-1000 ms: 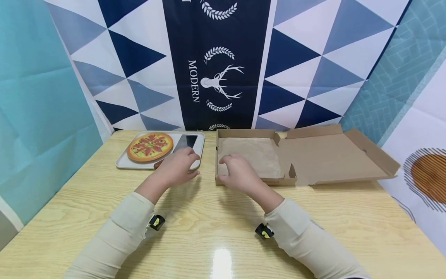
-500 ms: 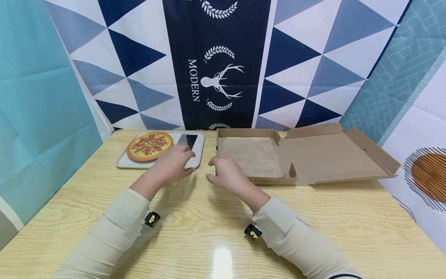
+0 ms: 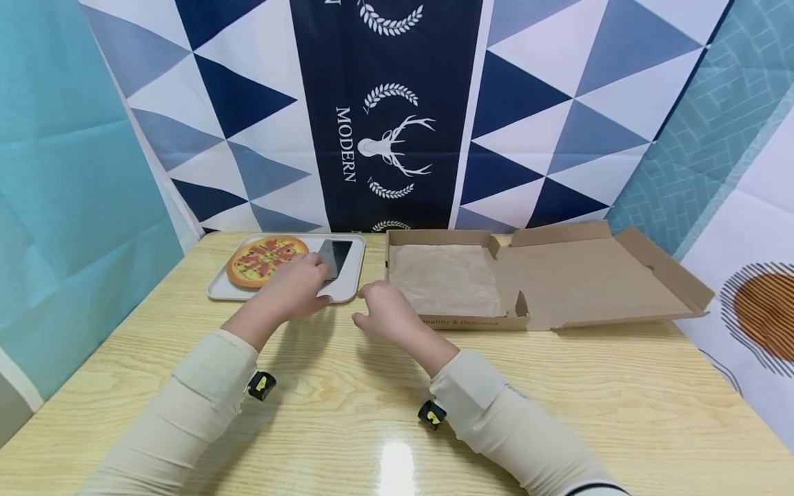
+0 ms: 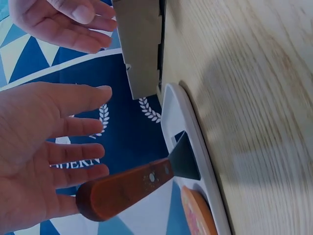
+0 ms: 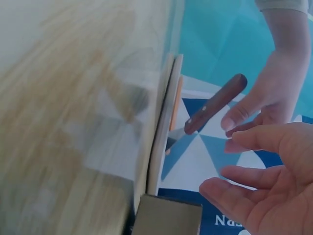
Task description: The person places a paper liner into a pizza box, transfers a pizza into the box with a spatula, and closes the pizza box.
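Note:
In the head view my left hand (image 3: 294, 292) hovers over the front edge of the white tray (image 3: 355, 270), fingers relaxed and apart. The left wrist view has that hand (image 4: 54, 156) beside the brown wooden handle (image 4: 128, 188) of a metal spatula (image 4: 185, 159); I see no grip on it. The handle slants up off the tray. A round pizza (image 3: 257, 262) lies on the tray's left part. My right hand (image 3: 389, 314), fingers parted and holding nothing, is just in front of the near left corner of the cardboard box (image 3: 474, 322).
The box's lid (image 3: 595, 275) lies folded out to the right, and brown paper (image 3: 446, 279) lines its base. A patterned cloth (image 3: 391, 69) hangs behind the wooden table (image 3: 335, 413).
Both hands have moved left and slightly toward the person. The right hand has come off the box's left side to in front of it. Tray, pizza and box stay put.

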{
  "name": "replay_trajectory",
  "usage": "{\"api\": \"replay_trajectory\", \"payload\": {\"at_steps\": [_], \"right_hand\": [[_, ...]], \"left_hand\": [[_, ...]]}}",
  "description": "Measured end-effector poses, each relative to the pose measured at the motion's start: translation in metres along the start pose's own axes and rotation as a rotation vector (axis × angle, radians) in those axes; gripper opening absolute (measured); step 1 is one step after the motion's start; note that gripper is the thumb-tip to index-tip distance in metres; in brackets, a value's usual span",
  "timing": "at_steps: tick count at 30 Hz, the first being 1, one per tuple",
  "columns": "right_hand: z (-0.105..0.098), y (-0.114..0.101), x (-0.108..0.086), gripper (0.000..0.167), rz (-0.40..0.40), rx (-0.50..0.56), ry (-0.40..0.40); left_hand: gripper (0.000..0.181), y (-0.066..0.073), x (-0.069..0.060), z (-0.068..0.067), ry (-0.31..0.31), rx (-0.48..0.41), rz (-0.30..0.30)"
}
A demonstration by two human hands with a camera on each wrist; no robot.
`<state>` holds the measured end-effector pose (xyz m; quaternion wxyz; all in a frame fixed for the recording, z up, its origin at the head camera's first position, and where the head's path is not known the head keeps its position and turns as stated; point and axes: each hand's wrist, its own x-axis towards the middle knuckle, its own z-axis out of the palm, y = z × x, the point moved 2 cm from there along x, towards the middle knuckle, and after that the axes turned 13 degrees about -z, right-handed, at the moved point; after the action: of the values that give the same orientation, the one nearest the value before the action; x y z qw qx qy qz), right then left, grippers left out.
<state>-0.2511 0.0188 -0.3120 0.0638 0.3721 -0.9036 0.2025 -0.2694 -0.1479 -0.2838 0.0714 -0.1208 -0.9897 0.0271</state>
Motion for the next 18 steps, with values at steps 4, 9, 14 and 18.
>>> {"api": "replay_trajectory", "payload": {"at_steps": [4,9,14,18], "right_hand": [[0.007,-0.001,0.005,0.035,0.005,-0.002,-0.018],[0.016,-0.001,0.014,0.034,0.025,-0.033,-0.027],[0.025,-0.002,0.024,0.030,0.092,-0.033,-0.028],[0.031,-0.003,0.033,0.023,0.178,0.028,-0.002]], "left_hand": [[0.044,-0.003,0.001,-0.002,-0.037,0.003,-0.036],[0.045,-0.007,0.004,-0.003,-0.058,0.008,-0.044],[0.046,-0.011,0.006,-0.002,-0.089,0.005,-0.060],[0.044,-0.014,0.009,-0.001,-0.121,-0.002,-0.071]]}}
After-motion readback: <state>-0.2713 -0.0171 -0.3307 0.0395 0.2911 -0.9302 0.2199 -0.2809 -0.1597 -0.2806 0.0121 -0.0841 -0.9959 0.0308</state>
